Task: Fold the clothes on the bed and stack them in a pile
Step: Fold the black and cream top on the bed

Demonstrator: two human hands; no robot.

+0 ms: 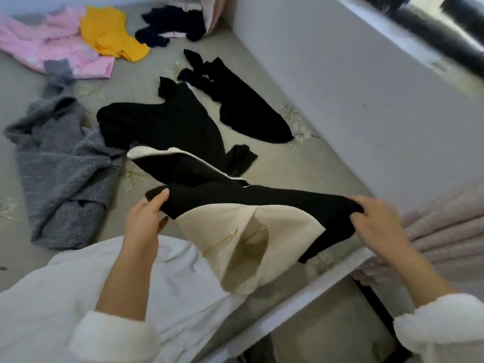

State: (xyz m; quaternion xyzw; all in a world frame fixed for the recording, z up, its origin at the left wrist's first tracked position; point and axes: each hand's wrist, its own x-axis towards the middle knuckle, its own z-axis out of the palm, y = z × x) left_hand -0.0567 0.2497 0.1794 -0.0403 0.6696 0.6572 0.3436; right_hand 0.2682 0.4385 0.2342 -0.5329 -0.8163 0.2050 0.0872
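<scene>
I hold up a black garment with a cream lining (251, 203) over the near edge of the bed (301, 163). My left hand (145, 218) grips its left end and my right hand (377, 221) grips its right end, stretching the top edge between them. The cream inner part (251, 244) hangs down below, and the far part of the garment trails onto the bed. Other clothes lie spread on the bed: a grey knit (62, 169), another black piece (246, 106), a dark navy item (170, 24), a yellow garment (112, 32) and a pink one (49, 45).
A white wall or headboard panel (353, 87) runs along the bed's right side. A pinkish quilted blanket (445, 226) lies at the right. A white cloth (183, 263) covers the bed's near edge below my arms. A pillow (212, 11) stands at the far end.
</scene>
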